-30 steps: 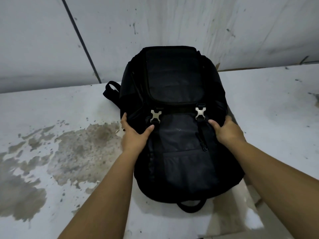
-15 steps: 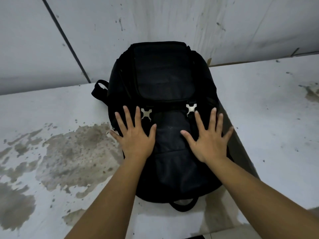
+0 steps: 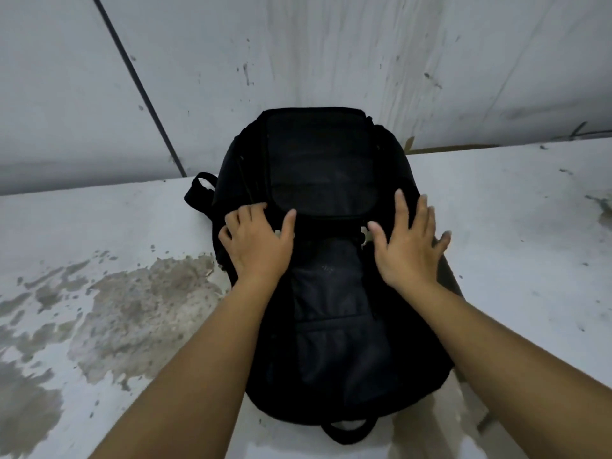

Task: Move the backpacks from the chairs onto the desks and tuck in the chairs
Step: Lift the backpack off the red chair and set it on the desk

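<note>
Grey wall (image 3: 364,54) at back, streaked w/ dark drips; thin dark line (image 3: 139,84) runs diagonally down its left part to the desk edge

Desk (image 3: 513,226): pale top, worn; large brown-grey stain (image 3: 139,309) on left half, smaller marks at far right edge

Item 1 – backpack (image 3: 331,342): black, lying flat on desk, front panel up, top end toward wall & touching or just short of it (cannot tell which). Upper flap (image 3: 319,167) w/ stitched bands. Strap loop (image 3: 200,190) sticks out on left side near top; carry loop (image 3: 347,432) at near end, resting on desk. Two pale metal buckles below flap, both mostly hidden by hands; bit of right buckle (image 3: 364,235) shows

Item 2 – left hand (image 3: 258,246): palm down on bag, left of centre, just below flap; fingers bent over bag's left shoulder, thumb out toward centre. Slightly blurred; whether it grips fabric or just rests – cannot tell

Item 3 – right hand (image 3: 409,250): palm down on bag's right side, fingers straight & spread, pointing toward wall, little finger past bag's edge. Flat, not gripping

Both forearms bare, entering from near edge
</note>
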